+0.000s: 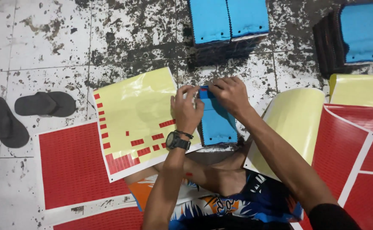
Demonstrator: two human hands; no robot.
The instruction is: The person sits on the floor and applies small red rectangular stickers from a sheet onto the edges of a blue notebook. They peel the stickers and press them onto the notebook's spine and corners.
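Our fingertips (195,91) are pinched tight at the top edge of the blue fabric swatch stack (217,123), left hand (186,110) and right hand (230,96) both curled on it, nearly touching. The stack sits on our lap, just right of the yellow sticker sheet (137,115) with red labels; more blue stacks (227,19) and black sandals (28,113) lie on the stained tile floor
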